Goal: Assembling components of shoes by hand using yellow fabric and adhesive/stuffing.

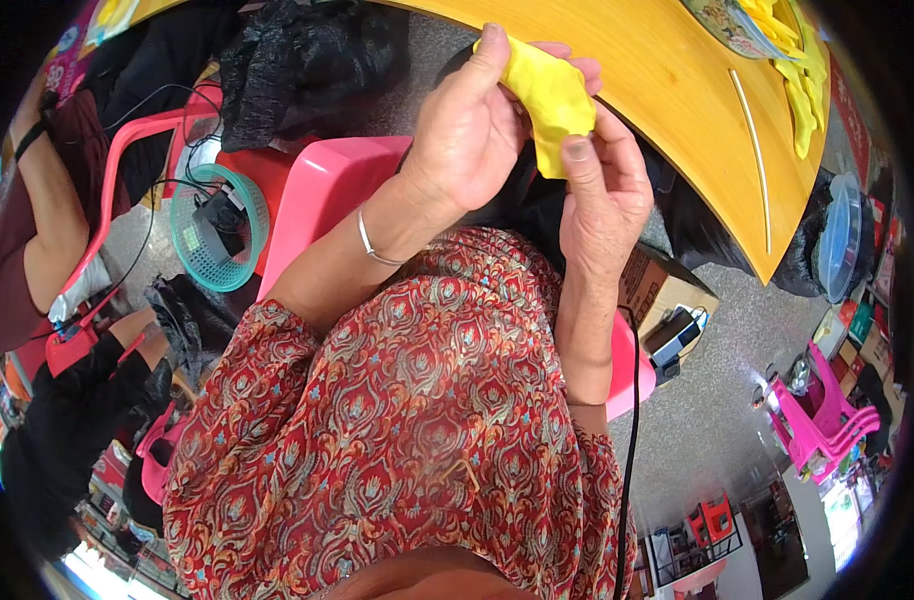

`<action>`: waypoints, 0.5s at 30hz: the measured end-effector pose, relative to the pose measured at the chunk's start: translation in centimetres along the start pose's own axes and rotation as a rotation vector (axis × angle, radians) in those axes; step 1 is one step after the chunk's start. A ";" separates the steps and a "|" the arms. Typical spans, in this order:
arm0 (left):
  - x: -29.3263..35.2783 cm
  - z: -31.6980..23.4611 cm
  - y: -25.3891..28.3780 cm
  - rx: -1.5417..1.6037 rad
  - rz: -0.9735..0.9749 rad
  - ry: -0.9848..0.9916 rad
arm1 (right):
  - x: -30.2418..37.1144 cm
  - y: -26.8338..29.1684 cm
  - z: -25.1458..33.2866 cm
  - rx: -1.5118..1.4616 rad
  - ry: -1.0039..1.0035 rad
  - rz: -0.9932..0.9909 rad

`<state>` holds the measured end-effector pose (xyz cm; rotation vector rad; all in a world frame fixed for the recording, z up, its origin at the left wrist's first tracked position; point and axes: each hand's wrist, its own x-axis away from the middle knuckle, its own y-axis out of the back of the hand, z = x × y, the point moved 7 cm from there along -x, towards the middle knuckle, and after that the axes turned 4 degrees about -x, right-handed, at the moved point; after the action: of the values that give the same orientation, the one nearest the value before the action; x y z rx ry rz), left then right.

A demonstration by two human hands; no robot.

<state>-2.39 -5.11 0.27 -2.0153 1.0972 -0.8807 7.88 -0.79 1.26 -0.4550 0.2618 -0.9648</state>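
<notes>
A soft yellow piece (549, 98) is bridging both hands near the counter (667, 50); the left hand (477, 125) is gripping its upper part between thumb and fingers, the right hand (607, 195) is pinching its lower end.

A soft, crumpled yellow piece (549, 95) blocks the gap between left hand (469, 130) and right hand (605, 200); rightward, the wood-grained yellow desk (667, 90) lies clear up to a thin white rod (754, 160), limp yellow strips (805, 100) beyond.
</notes>
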 end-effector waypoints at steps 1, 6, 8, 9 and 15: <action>-0.1 -0.2 0.3 -0.004 -0.038 -0.020 | 0.0 0.3 0.0 0.000 0.000 -0.005; -1.0 -0.1 0.7 0.060 -0.017 0.066 | -0.1 0.9 -1.0 0.005 -0.069 -0.021; -1.2 0.1 0.3 0.348 0.069 0.182 | -0.3 1.3 -1.2 -0.045 -0.092 -0.035; -1.1 0.2 0.2 0.348 0.068 0.185 | -0.4 1.5 -1.6 -0.084 -0.152 -0.024; -0.2 1.0 0.1 -0.208 0.048 0.086 | -0.1 1.7 -1.8 -0.206 -0.218 -0.039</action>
<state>-1.71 -4.75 -0.43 -2.1250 1.3268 -0.8659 8.36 -0.37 -1.15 -0.7510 0.1556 -0.9212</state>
